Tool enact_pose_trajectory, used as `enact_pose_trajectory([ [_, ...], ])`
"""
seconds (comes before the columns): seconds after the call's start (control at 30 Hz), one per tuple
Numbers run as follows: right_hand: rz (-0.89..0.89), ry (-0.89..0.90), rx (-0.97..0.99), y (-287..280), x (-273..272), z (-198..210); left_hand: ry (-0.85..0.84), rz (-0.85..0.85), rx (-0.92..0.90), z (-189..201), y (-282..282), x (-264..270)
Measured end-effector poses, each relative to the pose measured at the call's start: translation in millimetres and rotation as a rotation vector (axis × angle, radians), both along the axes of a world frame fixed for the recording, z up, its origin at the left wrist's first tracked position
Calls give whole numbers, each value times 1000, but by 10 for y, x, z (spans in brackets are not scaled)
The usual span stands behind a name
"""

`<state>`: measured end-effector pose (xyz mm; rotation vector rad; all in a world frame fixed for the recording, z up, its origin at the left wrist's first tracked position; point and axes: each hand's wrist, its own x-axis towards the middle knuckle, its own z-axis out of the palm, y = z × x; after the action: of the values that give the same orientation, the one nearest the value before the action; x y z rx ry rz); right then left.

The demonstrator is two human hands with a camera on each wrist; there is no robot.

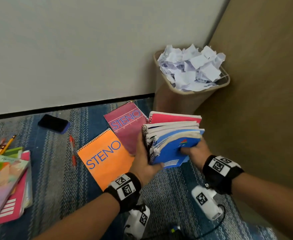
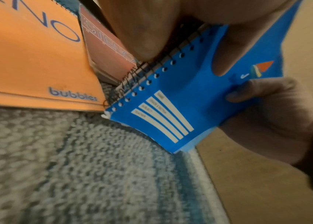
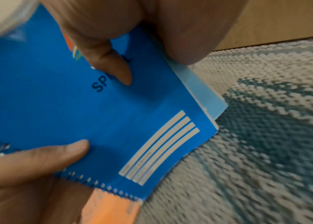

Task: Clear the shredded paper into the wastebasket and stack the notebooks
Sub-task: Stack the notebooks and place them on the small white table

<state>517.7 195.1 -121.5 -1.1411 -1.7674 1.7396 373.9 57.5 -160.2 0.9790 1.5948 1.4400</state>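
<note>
Hands hold a bundle of notebooks [image 1: 172, 139]: left hand [image 1: 145, 158] clamps the spirals, right hand [image 1: 192, 150] pinches the blue cover. Wastebasket [image 1: 168, 99], at one o'clock, brims with shredded paper [image 1: 190, 66].

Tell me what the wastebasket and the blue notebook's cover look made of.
Wastebasket: probably moulded plastic, tan and matte, with a smooth rolled rim. Blue notebook: thin coated card, bending between both hands, with a black wire spiral binding.
</note>
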Motion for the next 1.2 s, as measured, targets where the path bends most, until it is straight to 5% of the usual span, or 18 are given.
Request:
enact_pose_trajectory([
  [0.3, 124, -124, -66, -14, 204, -137, 171, -11, -171, -92, 80, -68],
  [0.43, 110, -18, -187, 115, 66, -87, -191, 111, -419, -77, 247, -158],
  [0.57, 149, 13, -363, 117, 57, -55, -479, -50, -374, 171, 166, -250],
  [0.63, 123, -24, -383, 160, 143, -142, -328, -54, -403, 209, 114, -437],
  [0.73, 74, -92, -423, 224, 239, -279, 298, 184, -548, -91, 215, -900],
  [0.8, 62, -126, -432, 251, 303, -366, 458, 340, -714, -229, 331, -1203],
  [0.9, 85, -169, -453, 270, 263, -391, 448, 479, -874, -211, 491, -1580],
  [1.03, 116, -200, -502, 349, 177, -376, 433, 322, -1099, -214, 737, -1902],
  [1.2, 93, -222, -488, 331, 217, -413, 314, 345, -877, -183, 974, -1942],
])
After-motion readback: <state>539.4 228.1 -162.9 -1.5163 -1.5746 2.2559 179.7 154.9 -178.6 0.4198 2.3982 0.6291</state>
